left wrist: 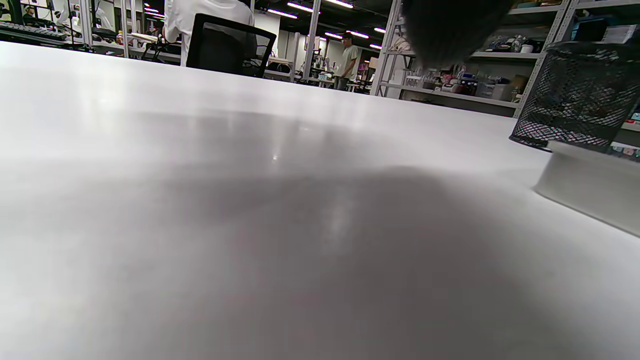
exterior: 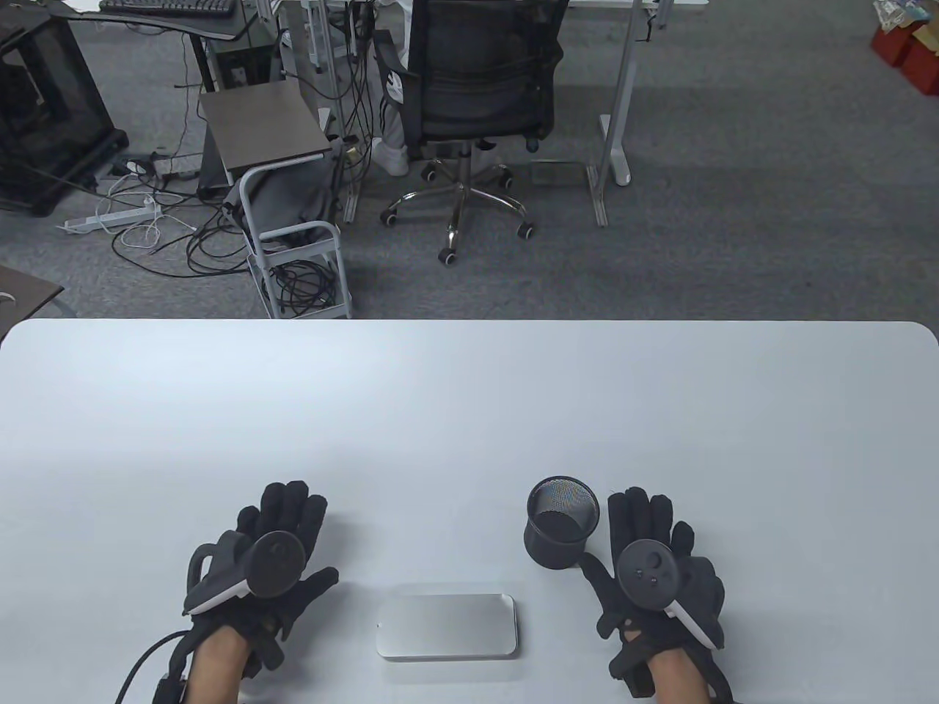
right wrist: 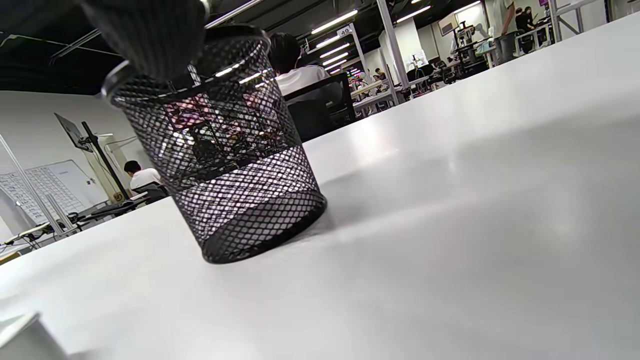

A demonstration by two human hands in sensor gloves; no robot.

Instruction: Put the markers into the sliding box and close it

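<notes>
A flat silver sliding box point(exterior: 447, 625) lies closed near the table's front edge, between my hands; its end shows in the left wrist view point(left wrist: 592, 184). My left hand point(exterior: 282, 546) rests flat on the table to its left, fingers straight, holding nothing. My right hand point(exterior: 649, 543) lies flat to the right, fingers straight, beside a black mesh pen cup point(exterior: 562, 521). The cup point(right wrist: 225, 150) stands upright and looks empty. No markers are visible in any view.
The white table point(exterior: 469, 411) stretches wide beyond the hands. Past its far edge are an office chair point(exterior: 477, 110), a small white cart point(exterior: 297, 249) and floor cables. People sit and stand at desks in the background of the wrist views.
</notes>
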